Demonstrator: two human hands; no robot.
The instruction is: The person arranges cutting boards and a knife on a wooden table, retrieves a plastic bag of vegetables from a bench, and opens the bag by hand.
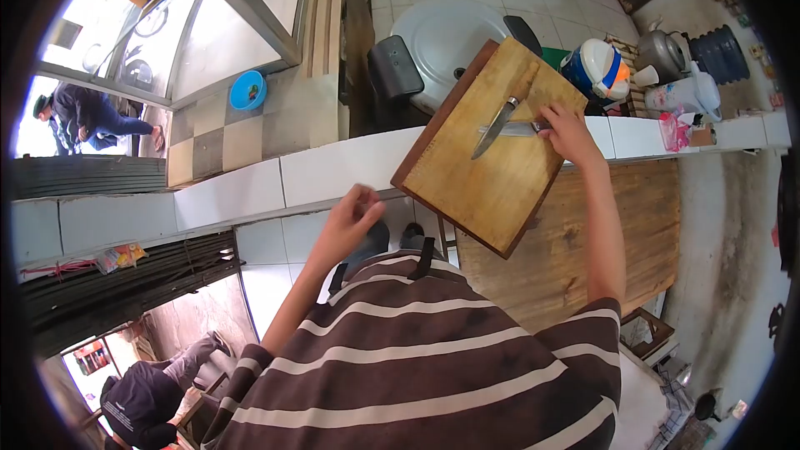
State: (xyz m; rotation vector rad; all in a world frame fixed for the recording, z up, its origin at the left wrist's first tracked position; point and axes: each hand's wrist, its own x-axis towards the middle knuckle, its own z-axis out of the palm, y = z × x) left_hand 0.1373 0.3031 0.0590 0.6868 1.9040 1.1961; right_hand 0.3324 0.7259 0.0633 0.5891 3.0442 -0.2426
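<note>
Taking the middle of the view as the centre of the dial, with twelve at the top, we find the thick cutting board [467, 179] at two o'clock, set askew on the white tiled ledge [333, 165], its near corner jutting past the edge towards our body. We judge it lies there to give a flat surface within easy reach of both arms, and the overhang seems to bring the knives closer. The larger knife [489, 140] lies on the board, tip towards seven o'clock and wooden handle towards one. The smaller knife [520, 129] points its blade to nine, and the two blades appear to cross, the larger seemingly on top. Our right hand [571, 135], also near two o'clock, comes in over the board's right side, its thumb and fingertips pinching the smaller knife's dark handle; whether its knuckles touch the wood we cannot tell. That grip seems to suit keeping the fingers clear of both edges. Our left hand [348, 221], at eight o'clock, hangs half open just off the ledge, fingers loosely curled and thumb apart, with nothing visible in it. Beyond, at ten o'clock, a blue bowl [247, 102] sits well apart on the checkered counter [237, 146].
</note>
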